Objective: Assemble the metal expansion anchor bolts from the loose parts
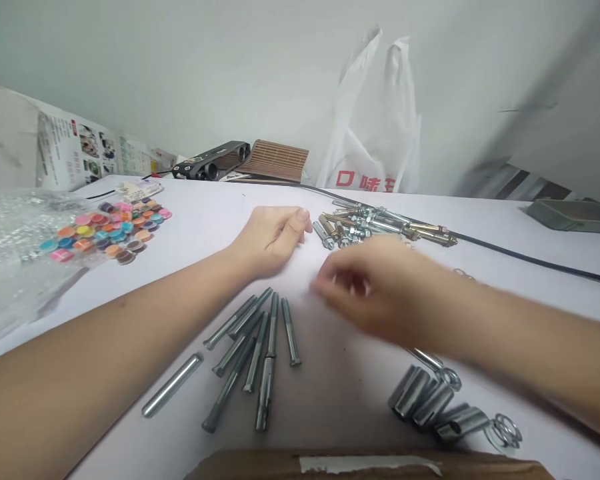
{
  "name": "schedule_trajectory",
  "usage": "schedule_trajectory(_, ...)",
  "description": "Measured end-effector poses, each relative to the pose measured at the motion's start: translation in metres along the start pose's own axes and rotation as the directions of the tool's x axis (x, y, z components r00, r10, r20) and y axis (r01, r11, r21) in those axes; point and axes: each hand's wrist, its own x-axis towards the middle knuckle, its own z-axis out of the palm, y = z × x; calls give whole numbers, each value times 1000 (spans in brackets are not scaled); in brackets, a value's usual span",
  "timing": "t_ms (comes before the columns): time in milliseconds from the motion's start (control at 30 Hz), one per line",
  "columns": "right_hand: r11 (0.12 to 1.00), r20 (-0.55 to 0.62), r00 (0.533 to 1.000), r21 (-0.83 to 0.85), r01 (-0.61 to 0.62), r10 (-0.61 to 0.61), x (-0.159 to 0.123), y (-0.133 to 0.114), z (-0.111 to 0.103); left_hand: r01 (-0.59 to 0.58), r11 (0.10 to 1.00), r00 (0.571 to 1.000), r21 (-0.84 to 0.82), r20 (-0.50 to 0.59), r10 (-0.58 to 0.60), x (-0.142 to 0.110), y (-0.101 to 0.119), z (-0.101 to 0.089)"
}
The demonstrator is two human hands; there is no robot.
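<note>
My left hand (273,239) rests on the white table (330,400), fingers curled loosely, just left of a pile of assembled anchor bolts (375,225). I cannot see anything in it. My right hand (375,287) is smeared by motion in the middle of the table, between that pile and the loose parts in front of me; its fingers are not clear. Several bare bolt shafts (255,347) lie side by side below my left hand. Short metal sleeves (430,403) with washers (505,432) lie at the lower right.
Coloured round caps (110,230) sit at the left beside bubble wrap (15,247). A white plastic bag (375,133) leans on the wall. A black cable (530,257) crosses the right side. A black device (213,160) sits at the back, a cardboard edge (370,463) at the front.
</note>
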Motion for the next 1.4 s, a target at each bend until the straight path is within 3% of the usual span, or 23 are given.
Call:
schedule_trajectory(67, 997, 132, 988, -9, -83, 83, -6, -17, 21, 1, 1000, 1000, -5, 10, -1, 0, 0, 0)
schedule_trajectory(167, 986, 212, 965, 29, -163, 153, -11, -27, 34, -33, 999, 999, 14, 21, 33, 0, -1, 0)
schedule_trajectory(400, 913, 463, 847, 167, -373, 261, -15, -21, 25, -66, 998, 997, -2, 43, 66, -1, 1, -3)
schedule_trajectory(500, 883, 404, 868, 237, -406, 290, -12, -14, 17, -31, 996, 999, -85, 27, 33, 0, 5, -5)
schedule_trajectory(600, 866, 257, 904, 288, -408, 341, -5, -7, 8, 92, 968, 988, -233, 141, -60, 3, 9, -5)
schedule_trajectory(667, 887, 150, 931, 285, -363, 333, 0, -3, 5, 207, 901, 970, -381, 200, -138, 5, 10, -3)
schedule_trajectory(767, 914, 35, 947, 256, -316, 318, 5, 3, 5, 279, 763, 957, -583, 230, -174, 6, 14, 1)
schedule_trajectory(900, 947, -117, 957, 220, -234, 264, 11, 17, 8, 357, 746, 926, -563, 317, -204, 5, 23, 6)
schedule_trajectory(967, 974, -122, 971, 122, -189, 204, 13, 24, 3, 334, 775, 940, -536, 250, -233, 4, 27, 7)
schedule_trajectory(1033, 983, -30, 983, -34, -182, 181, 11, 30, -8, 305, 822, 952, -480, 162, -258, 4, 31, 8)
schedule_trajectory(1100, 962, 158, 962, -193, -193, 224, 5, 32, -27, 316, 861, 949, -399, 138, -284, 3, 32, 8)
schedule_trajectory(1167, 936, 370, 885, -309, -171, 283, -4, 31, -47, 344, 878, 936, -333, 194, -293, 3, 33, 9)
schedule_trajectory(1233, 908, 494, 801, -394, -142, 340, -12, 28, -63, 361, 883, 922, -301, 257, -290, 3, 33, 8)
schedule_trajectory(1300, 882, 504, 779, -454, -129, 373, -17, 27, -71, 368, 888, 912, -276, 291, -288, 4, 33, 8)
schedule_trajectory(1400, 843, 419, 821, -521, -133, 388, -19, 26, -69, 360, 913, 901, -194, 326, -286, 5, 33, 7)
